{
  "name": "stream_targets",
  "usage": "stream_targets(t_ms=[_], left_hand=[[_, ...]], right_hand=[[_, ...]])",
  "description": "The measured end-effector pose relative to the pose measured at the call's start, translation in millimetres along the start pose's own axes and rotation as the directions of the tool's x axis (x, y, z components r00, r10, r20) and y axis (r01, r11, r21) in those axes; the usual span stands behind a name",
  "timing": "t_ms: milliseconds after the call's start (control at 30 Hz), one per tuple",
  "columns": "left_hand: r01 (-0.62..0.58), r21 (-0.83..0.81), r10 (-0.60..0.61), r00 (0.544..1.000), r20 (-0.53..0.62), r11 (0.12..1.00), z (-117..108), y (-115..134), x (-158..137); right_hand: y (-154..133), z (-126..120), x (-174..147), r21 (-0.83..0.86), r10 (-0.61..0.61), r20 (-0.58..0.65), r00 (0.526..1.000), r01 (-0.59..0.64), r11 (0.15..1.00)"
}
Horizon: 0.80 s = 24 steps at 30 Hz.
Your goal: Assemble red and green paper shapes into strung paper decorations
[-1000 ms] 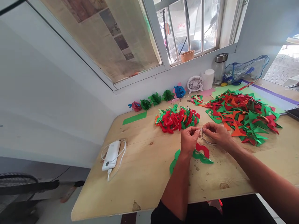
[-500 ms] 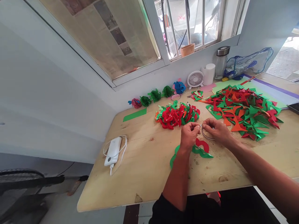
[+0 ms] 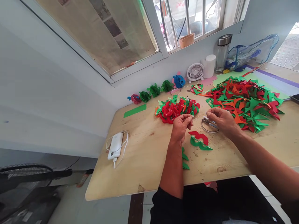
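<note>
Your right hand (image 3: 221, 121) pinches the thin ring (image 3: 209, 127) at its 12 o'clock; left hand (image 3: 182, 124) is curled, holding nothing visible. Ring looks light and springy (grip the rim).

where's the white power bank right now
In the head view the white power bank lies on the left part of the wooden table, its cable looped around it, well left of the left hand and below the green paper strip.

Single head-worn view, looking forward and down, table (image 3: 144, 174) close
</note>
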<state>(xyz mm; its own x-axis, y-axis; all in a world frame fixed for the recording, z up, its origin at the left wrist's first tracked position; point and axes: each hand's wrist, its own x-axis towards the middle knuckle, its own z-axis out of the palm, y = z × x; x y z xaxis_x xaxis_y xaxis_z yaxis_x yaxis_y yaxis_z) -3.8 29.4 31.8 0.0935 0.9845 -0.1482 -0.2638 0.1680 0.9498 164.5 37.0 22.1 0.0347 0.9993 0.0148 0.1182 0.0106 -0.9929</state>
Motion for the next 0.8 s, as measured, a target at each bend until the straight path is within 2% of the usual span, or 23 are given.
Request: stream_targets(t_ms=[100, 267, 333, 467, 567, 667, 800], left_hand=[[-0.066, 0.177, 0.067, 0.998, 0.001, 0.982, -1, 3, -6], [-0.151, 0.441, 0.17, 0.985, -0.004, 0.885, -11, 2, -27], [-0.181, 0.549, 0.206, 0.978, 0.017, 0.816, -15, -2, -36], [-0.217, 0.69, 0.166, 0.976, 0.14, 0.69, -16, -17, -47], [-0.235, 0.758, 0.2, 0.97, 0.14, 0.608, -13, -27, -45], [-0.275, 0.83, 0.219, 0.957, 0.19, 0.484, -12, -31, -40], [-0.303, 0.893, 0.2, 0.948, 0.247, 0.334, -12, -34, -36]], right_hand=[[0, 0, 0, -0.002, -0.012, -0.045, 0.999, 0.012, 1.0], [1, 1, -3, -0.054, 0.0, -0.067, 0.998, -0.003, 0.999], [1, 2, -4, -0.078, -0.005, -0.062, 0.998, 0.0, 0.997], [3, 3, -7, -0.079, -0.052, -0.03, 0.998, 0.049, 0.996], [7, 3, -6, -0.044, -0.055, -0.005, 0.998, 0.055, 0.998], [9, 2, -6, -0.028, -0.066, 0.042, 0.997, 0.067, 0.997], [8, 2, -7, -0.111, -0.09, 0.072, 0.993, 0.098, 0.989]])
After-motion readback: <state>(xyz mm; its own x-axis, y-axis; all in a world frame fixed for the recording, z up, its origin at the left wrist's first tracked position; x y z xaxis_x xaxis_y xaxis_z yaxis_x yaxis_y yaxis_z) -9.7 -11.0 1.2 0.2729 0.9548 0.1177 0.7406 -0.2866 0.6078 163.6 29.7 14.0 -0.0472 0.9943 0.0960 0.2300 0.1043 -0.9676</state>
